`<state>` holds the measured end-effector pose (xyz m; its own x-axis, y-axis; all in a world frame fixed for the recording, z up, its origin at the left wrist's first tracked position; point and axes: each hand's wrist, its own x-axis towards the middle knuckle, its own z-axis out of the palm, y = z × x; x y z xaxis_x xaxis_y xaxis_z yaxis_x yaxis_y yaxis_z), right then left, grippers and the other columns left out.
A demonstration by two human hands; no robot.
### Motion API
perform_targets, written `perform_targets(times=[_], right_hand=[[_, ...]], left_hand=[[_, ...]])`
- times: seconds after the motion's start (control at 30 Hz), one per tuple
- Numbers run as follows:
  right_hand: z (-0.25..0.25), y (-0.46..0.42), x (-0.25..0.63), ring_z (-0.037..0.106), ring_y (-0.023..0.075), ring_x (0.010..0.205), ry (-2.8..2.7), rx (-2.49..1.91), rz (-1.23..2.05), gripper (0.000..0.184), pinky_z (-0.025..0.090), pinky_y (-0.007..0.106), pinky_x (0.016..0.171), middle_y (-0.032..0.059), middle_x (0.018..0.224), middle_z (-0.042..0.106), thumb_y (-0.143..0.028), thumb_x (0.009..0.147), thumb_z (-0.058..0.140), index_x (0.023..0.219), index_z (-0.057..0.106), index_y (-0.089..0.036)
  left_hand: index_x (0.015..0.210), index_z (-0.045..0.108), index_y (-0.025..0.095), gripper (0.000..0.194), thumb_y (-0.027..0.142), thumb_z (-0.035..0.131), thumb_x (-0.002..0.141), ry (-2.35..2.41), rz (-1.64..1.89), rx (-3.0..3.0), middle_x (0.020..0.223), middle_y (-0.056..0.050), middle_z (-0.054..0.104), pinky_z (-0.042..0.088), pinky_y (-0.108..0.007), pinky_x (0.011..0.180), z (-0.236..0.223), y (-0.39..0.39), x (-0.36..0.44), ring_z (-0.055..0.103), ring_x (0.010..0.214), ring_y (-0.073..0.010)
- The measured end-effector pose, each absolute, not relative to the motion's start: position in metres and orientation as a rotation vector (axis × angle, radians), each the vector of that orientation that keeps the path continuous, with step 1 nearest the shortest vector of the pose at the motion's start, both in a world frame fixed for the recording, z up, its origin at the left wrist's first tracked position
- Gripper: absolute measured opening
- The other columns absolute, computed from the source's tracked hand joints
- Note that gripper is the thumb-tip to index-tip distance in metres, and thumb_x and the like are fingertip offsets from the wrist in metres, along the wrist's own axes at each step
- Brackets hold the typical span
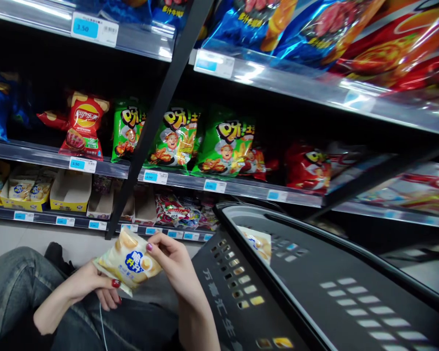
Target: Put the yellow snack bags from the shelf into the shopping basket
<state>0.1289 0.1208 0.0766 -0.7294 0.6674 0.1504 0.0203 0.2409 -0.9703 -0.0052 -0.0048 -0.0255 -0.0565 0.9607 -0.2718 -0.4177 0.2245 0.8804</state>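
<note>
A small cream-yellow snack bag (pixel 129 261) with a blue-and-white logo is held up in front of my knees. My left hand (pixel 100 282) grips its lower left side, thumb across the front and the other fingers partly behind it. At the upper right edge, my right hand (pixel 170 256) pinches the bag between thumb and fingers. Just right of my right forearm stands a dark grey shopping basket (pixel 219 292). Inside that basket, near its left wall, a similar pale snack bag (pixel 258 243) shows in part.
Shelves rise in front, with a price-tagged shelf edge (pixel 186 181) at mid height. Green chip bags (pixel 223 146) and a red chip bag (pixel 83 126) stand there. Below, a yellow carton (pixel 25 195) holds small snack bags. A dark slanting post (pixel 161 112) divides the shelves.
</note>
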Motion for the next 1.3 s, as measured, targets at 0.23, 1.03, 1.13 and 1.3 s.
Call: perform_targets(times=[0.23, 1.03, 1.13, 1.3], right_hand=[[0.079, 0.125, 0.145, 0.047, 0.0186, 0.075, -2.103, -0.296, 1.47, 0.023, 0.037, 0.028, 0.068, 0.003, 0.076, 0.049, -0.041, 0.081, 0.054, 0.07, 0.061, -0.022], [0.021, 0.132, 0.087, 0.055, 0.0236, 0.064, -1.17, -0.28, 1.986, 0.051, 0.042, 0.032, 0.048, 0.0041, 0.065, 0.054, -0.073, 0.041, 0.064, 0.055, 0.044, -0.028], [0.028, 0.135, 0.098, 0.059, 0.0241, 0.069, -1.224, -0.334, 2.056, 0.035, 0.044, 0.032, 0.053, 0.0038, 0.065, 0.059, -0.062, 0.065, 0.058, 0.065, 0.052, -0.028], [0.041, 0.148, 0.129, 0.06, 0.0205, 0.076, -1.52, -0.425, 2.002, 0.04, 0.045, 0.029, 0.064, 0.0047, 0.084, 0.064, -0.054, 0.068, 0.063, 0.092, 0.062, -0.022]], left_hand=[[0.096, 0.062, 0.007, 0.044, 0.004, 0.057, 0.053, 0.646, 1.345, 0.442, 0.092, -0.018, 0.07, 0.052, -0.022, 0.047, -0.03, -0.008, -0.011, 0.068, 0.075, -0.0235], [0.069, 0.071, 0.008, 0.032, 0.036, 0.076, 0.057, 1.197, 1.475, 0.557, 0.062, -0.01, 0.07, 0.053, -0.029, 0.051, 0.024, -0.025, 0.047, 0.065, 0.056, -0.0206], [0.072, 0.07, 0.009, 0.031, 0.036, 0.075, 0.058, 1.241, 1.51, 0.59, 0.064, -0.007, 0.069, 0.054, -0.029, 0.054, 0.02, -0.021, 0.031, 0.064, 0.059, -0.02], [0.079, 0.068, 0.008, 0.03, 0.03, 0.071, 0.058, 1.351, 1.475, 0.635, 0.062, -0.006, 0.067, 0.055, -0.03, 0.05, 0.014, -0.014, 0.003, 0.063, 0.061, -0.0206]])
